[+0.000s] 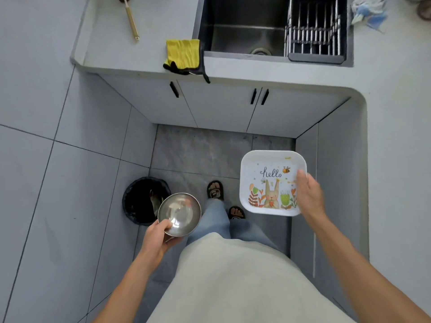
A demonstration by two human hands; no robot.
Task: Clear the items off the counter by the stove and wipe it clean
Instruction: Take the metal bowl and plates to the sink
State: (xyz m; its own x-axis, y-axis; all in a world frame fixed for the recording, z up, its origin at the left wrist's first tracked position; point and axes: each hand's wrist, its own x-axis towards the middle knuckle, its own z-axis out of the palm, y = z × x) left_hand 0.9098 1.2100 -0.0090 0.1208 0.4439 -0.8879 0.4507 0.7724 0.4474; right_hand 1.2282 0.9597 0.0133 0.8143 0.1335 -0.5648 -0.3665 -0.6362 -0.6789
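My left hand point(156, 236) grips the near rim of a round steel bowl point(180, 213), held over the floor beside a black bin. My right hand point(310, 194) holds the right edge of a square white plate point(265, 183) printed with a rabbit and the word "hello". Both dishes hang at waist height in front of the cabinet. A yellow cloth with a black edge point(183, 53) lies on the counter point(130, 54) just left of the sink, one corner drooping over the front.
A dark steel sink point(242, 26) is set in the counter ahead, with a dish rack point(314, 36) in its right half. A brass-handled utensil point(131, 19) lies at the counter's left. A crumpled blue-white rag point(368, 12) sits far right. The black bin point(140, 201) stands on the floor by my feet.
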